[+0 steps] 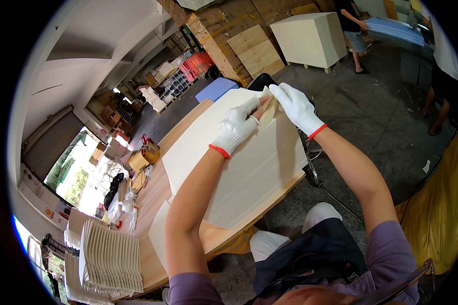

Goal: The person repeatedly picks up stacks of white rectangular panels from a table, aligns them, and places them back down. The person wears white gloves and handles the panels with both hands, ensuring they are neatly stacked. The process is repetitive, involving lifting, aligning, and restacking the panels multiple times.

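Large cream sheets [254, 173], apparently paper or thin card, lie in a layered pile on the wooden table in front of me. At the pile's far right corner, a small folded cream sheet [270, 113] stands up between my hands. My left hand [237, 123], in a white knit glove with a red cuff and bare fingertips, is closed on its left side. My right hand [294, 107], gloved alike, grips the fold's right side with fingers held together. The fingertips partly hide the fold.
Curved stacks of folded cream pieces [111, 256] stand at the table's near left. Tape and small tools [146, 152] clutter its left edge. A chair base [314, 175] is beyond the right edge. Other people [355, 30] carry blue sheets [396, 31] near a large pale box [310, 40].
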`<state>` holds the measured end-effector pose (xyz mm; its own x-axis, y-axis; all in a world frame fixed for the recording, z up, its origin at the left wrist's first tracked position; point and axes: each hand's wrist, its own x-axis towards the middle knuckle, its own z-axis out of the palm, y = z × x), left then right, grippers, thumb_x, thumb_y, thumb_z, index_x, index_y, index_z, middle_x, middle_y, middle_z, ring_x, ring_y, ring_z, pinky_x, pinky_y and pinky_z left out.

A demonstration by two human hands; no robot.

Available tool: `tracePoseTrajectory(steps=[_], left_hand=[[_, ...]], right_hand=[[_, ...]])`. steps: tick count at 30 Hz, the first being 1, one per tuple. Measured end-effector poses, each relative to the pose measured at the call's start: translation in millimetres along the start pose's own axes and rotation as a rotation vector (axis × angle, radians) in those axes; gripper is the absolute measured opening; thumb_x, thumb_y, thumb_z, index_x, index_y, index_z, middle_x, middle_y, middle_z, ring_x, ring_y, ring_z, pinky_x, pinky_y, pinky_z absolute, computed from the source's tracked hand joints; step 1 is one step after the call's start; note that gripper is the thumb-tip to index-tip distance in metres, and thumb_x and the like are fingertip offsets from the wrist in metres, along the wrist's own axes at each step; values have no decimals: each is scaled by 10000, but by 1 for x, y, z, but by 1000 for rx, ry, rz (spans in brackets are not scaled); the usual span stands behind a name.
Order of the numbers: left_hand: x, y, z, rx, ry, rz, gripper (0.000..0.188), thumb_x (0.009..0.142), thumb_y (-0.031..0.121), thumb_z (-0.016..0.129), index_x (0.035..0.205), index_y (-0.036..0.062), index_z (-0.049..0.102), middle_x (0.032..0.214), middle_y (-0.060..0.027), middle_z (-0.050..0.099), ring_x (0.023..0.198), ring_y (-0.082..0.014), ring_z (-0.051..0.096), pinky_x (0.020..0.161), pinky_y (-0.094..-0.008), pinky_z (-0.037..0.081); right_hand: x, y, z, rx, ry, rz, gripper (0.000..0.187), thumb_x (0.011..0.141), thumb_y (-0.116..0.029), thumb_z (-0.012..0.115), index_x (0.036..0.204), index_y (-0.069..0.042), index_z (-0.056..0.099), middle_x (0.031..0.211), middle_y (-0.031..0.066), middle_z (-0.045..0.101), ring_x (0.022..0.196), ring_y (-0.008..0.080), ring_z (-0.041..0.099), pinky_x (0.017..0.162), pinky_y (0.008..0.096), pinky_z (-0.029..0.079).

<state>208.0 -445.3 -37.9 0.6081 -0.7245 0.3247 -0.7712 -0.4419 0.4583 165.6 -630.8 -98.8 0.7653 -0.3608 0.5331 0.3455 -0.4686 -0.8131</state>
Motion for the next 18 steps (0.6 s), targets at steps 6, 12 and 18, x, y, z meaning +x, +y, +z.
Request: tracePoseTrajectory(steps=[6, 12, 18], left_hand=[[3, -2, -2, 78, -54, -48, 370, 933, 292, 654, 1289, 194, 623, 879, -100, 660, 794, -177, 625, 773, -322, 498], [-1, 4, 1, 119, -32, -21, 383, 901, 314, 694, 1267, 219, 632, 911, -103, 679, 826, -202, 645, 793, -341, 502], [-1, 7, -1, 130, -41, -23, 421, 863, 274, 700, 1275, 232, 626, 989, -125, 702, 903, -247, 680, 822, -362, 518]], right_hand=[[2, 9, 2, -29, 40, -57, 485, 1012, -489, 432, 895, -28, 522, 779, 201, 548, 774, 411, 550, 690, 439, 427], [2, 8, 3, -46, 43, -42, 474, 1012, -478, 436, 904, -23, 517, 802, 213, 552, 809, 427, 554, 698, 454, 426], [0, 8, 3, -6, 71, -61, 456, 1014, -441, 478, 834, -23, 485, 702, 99, 490, 654, 192, 481, 667, 354, 424]])
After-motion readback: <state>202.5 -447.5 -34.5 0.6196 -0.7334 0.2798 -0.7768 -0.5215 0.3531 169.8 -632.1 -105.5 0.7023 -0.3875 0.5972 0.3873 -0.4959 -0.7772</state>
